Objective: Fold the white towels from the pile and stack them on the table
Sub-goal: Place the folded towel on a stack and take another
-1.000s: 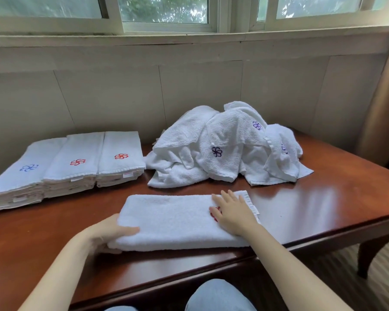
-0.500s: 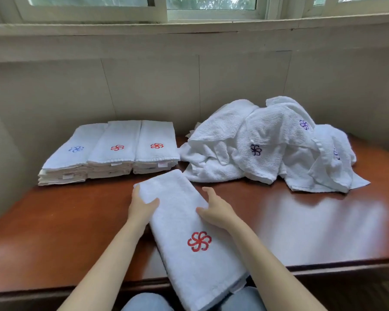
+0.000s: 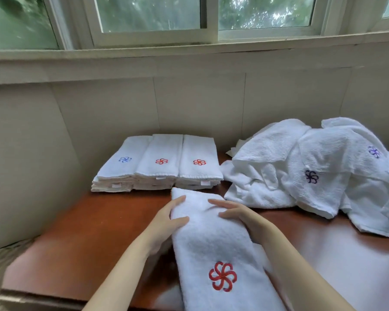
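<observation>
A folded white towel [image 3: 213,248] with a red flower emblem lies lengthwise in front of me, its near end past the table's front edge. My left hand [image 3: 169,223] grips its left edge, thumb on top. My right hand [image 3: 240,217] grips its right edge the same way. The towel's far end reaches almost to three side-by-side stacks of folded towels [image 3: 157,167] by the wall, one topped with a blue emblem and two with red. A loose pile of unfolded white towels [image 3: 312,173] lies to the right.
The brown wooden table [image 3: 88,239] stands against a panelled wall under a window. Its left edge and front left corner show at the lower left, with bare wood to the left of my hands and at the right front.
The towel lay crosswise under both hands, then was turned lengthwise. It now sits farther forward, closer to the stacks, and my view has swung left.
</observation>
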